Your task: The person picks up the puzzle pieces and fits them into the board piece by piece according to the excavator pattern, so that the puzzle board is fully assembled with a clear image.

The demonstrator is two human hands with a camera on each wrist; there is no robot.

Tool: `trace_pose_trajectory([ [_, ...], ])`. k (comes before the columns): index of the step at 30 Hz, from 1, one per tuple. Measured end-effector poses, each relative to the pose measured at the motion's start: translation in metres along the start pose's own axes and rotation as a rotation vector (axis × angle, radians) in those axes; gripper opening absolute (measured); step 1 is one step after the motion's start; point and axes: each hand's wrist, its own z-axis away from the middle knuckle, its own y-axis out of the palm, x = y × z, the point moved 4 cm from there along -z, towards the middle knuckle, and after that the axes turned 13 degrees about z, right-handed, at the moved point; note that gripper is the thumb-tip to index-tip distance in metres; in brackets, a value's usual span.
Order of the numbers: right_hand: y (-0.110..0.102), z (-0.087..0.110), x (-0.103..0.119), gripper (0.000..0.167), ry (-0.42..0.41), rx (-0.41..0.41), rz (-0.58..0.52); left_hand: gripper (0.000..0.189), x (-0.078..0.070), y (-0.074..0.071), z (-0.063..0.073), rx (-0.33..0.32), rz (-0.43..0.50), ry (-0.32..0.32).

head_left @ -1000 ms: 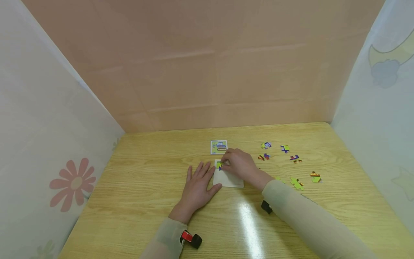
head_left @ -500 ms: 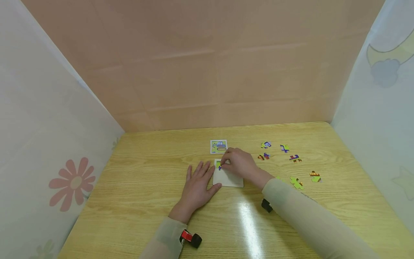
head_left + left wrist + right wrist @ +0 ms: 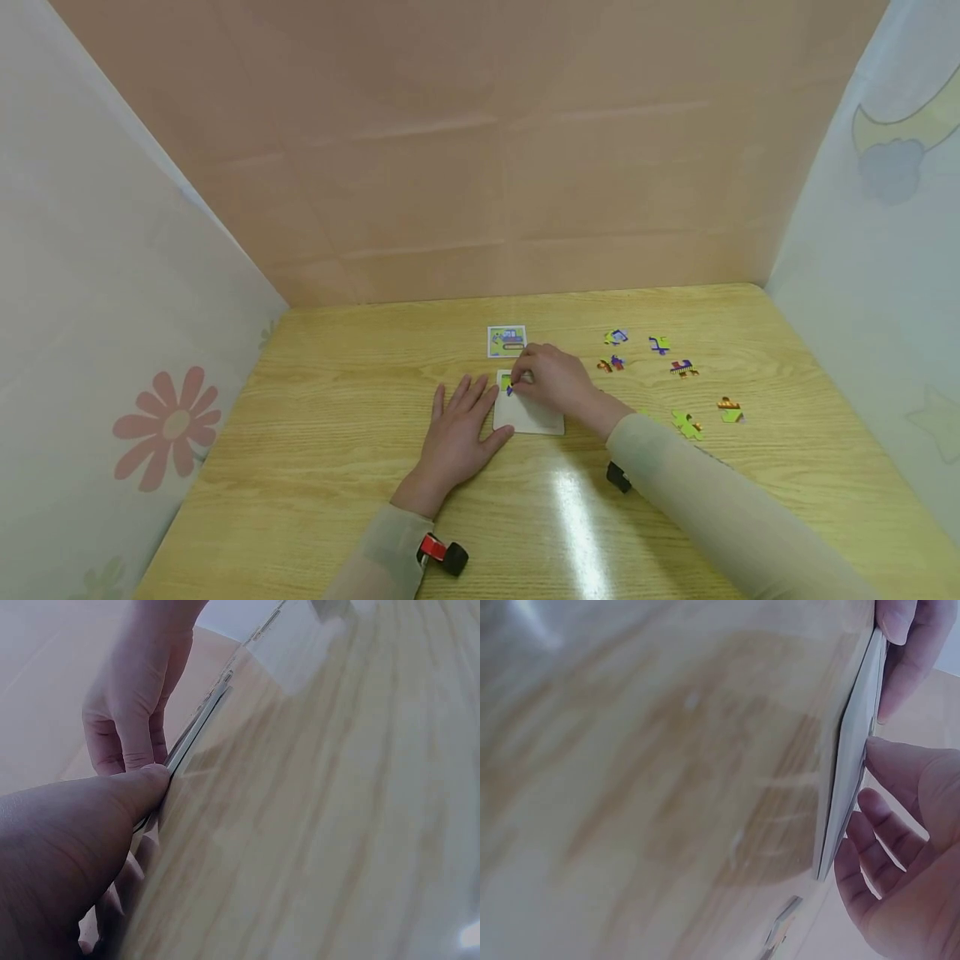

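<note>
A white puzzle board [image 3: 528,415] lies on the table, and a small green corner [image 3: 506,380] shows at its upper left. My right hand [image 3: 555,379] pinches a jigsaw piece [image 3: 510,389] with blue and yellow on it, low over that corner; the fingers hide most of the piece. Spread flat, my left hand [image 3: 457,433] rests on the table with fingertips and thumb right at the board's left edge. The left wrist view has my left thumb [image 3: 142,787] along the board's edge. From the right wrist, the board [image 3: 851,757] appears edge-on beside my curled right fingers.
Behind the board lies a picture card [image 3: 507,340] of a digger-like vehicle. Several loose jigsaw pieces [image 3: 684,367] are spread over the right side of the wooden table [image 3: 360,350], one green piece [image 3: 686,423] near the right forearm. A pink backdrop and pale side walls enclose the table.
The right hand stays over the board's upper left corner, and the piece under its fingertips has turned slightly, with less of it showing. The left hand has not moved.
</note>
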Motion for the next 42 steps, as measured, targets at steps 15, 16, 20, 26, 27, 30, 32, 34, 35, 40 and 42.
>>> trace_pose_trajectory([
  [15, -0.002, 0.001, -0.003, 0.005, -0.026, 0.000, -0.014, 0.074, 0.000, 0.001, 0.000, 0.004, -0.017, -0.005],
  [16, -0.002, 0.001, -0.004, 0.005, -0.029, 0.001, -0.018, 0.074, 0.000, 0.001, 0.000, 0.006, -0.016, -0.006],
  [20, -0.004, 0.002, -0.008, 0.004, -0.025, 0.010, -0.071, 0.073, -0.002, 0.000, 0.000, 0.003, -0.007, -0.001],
  [26, -0.013, 0.010, -0.026, 0.007, 0.044, 0.016, -0.191, 0.072, -0.005, 0.000, 0.000, -0.002, 0.001, 0.007],
  [27, -0.015, 0.012, -0.030, 0.009, 0.065, 0.017, -0.207, 0.072, -0.006, 0.000, 0.000, -0.002, -0.001, 0.006],
  [30, -0.024, 0.020, -0.043, 0.016, 0.133, 0.020, -0.239, 0.074, -0.005, 0.002, 0.000, 0.006, -0.007, -0.004],
  [32, -0.032, 0.025, -0.050, 0.021, 0.173, 0.024, -0.259, 0.075, -0.005, 0.002, 0.000, 0.013, -0.009, -0.012],
  [34, -0.040, 0.030, -0.059, 0.024, 0.197, 0.024, -0.250, 0.075, -0.004, 0.002, 0.000, 0.016, -0.010, -0.015],
  [35, -0.045, 0.033, -0.063, 0.026, 0.203, 0.019, -0.245, 0.075, -0.004, 0.003, 0.000, 0.016, -0.009, -0.016],
  [40, -0.065, 0.046, -0.087, 0.032, 0.243, 0.016, -0.195, 0.075, -0.006, 0.004, 0.000, 0.015, -0.002, -0.020],
  [42, -0.073, 0.051, -0.095, 0.034, 0.255, 0.017, -0.180, 0.075, -0.007, 0.006, -0.001, 0.018, -0.003, -0.020],
])
